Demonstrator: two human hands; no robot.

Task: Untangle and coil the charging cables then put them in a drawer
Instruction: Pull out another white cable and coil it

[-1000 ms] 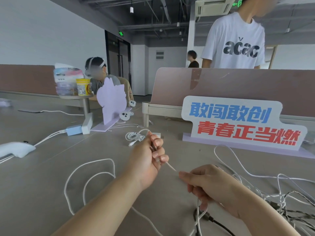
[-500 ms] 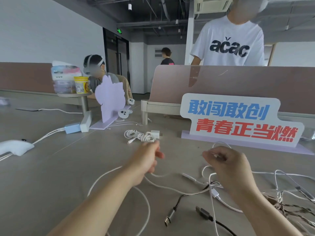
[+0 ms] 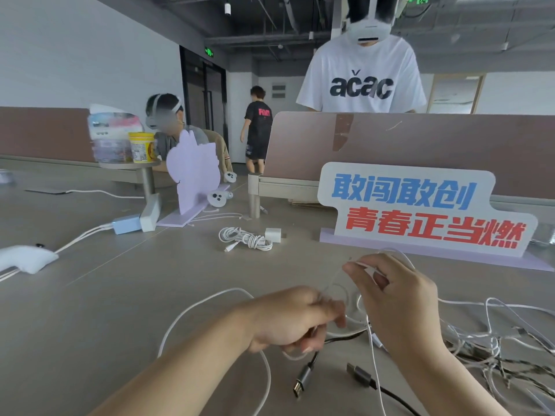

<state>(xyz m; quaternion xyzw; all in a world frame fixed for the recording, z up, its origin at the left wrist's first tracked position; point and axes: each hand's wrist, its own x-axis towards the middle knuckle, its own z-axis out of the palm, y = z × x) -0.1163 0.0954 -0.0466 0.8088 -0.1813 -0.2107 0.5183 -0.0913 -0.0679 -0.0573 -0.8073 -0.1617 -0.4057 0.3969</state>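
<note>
Looks like mid-coil on one white cable: gripping the strand low with the left hand, with fingers curled round it, and pinching a raised loop between thumb and fingertips of the right hand, with the other fingers half bent. Probably holding that one up high to keep the loops off the tabletop and away from the tangled pile sprawled just to the right, to avoid re-knotting. Seems to be feeding slack from the long loop trailing left across the tabletop. Pretty blurry between the hands, so can't count any turns. Worth watching the dark cable with a metal plug lying right under the hands and crossing the white one, likely to snag. Already got one bundled white cable parked beside a small charger block further back, near the slogan sign. Can't spot a drawer anywhere, so guessing a long way off from stowing.
</note>
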